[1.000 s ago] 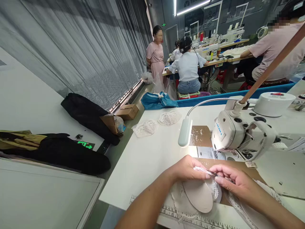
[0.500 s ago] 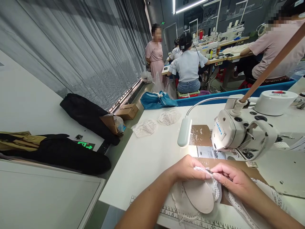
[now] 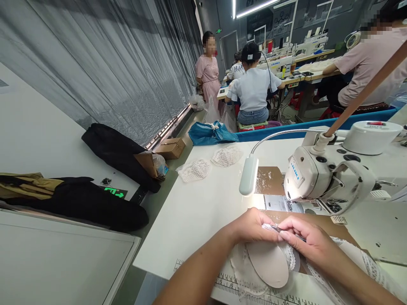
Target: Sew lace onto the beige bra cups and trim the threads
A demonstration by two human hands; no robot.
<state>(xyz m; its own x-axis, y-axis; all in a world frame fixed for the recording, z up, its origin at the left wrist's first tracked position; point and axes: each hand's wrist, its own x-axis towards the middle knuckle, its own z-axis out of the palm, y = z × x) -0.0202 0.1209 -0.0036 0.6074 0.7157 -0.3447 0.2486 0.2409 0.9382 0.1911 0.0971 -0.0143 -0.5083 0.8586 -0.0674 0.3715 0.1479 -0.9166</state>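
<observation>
My left hand (image 3: 254, 226) is closed on a white lace-trimmed bra piece (image 3: 269, 264), pinching its upper edge between thumb and fingers. The piece has a smooth, pale oval cup and scalloped lace along its side. Close against it, my right hand (image 3: 303, 237) is closed round a slim metal tool (image 3: 276, 228), whose tip meets the lace edge at my left thumb. Fingers cover most of the tool, so its exact kind is unclear. More white lace fabric (image 3: 349, 250) lies under my right forearm. Both hands are just in front of the sewing machine (image 3: 305, 173).
Two lace cups (image 3: 194, 170) lie at the table's far left. A lamp (image 3: 249, 174) on a bent neck hangs beside the needle area. A printed ruler (image 3: 229, 286) runs along the front edge. Beyond the blue cloth (image 3: 211, 133), people sit at other machines.
The metal tool's tip has shifted slightly left along the lace edge, and my hands are a little closer together. The view has moved slightly.
</observation>
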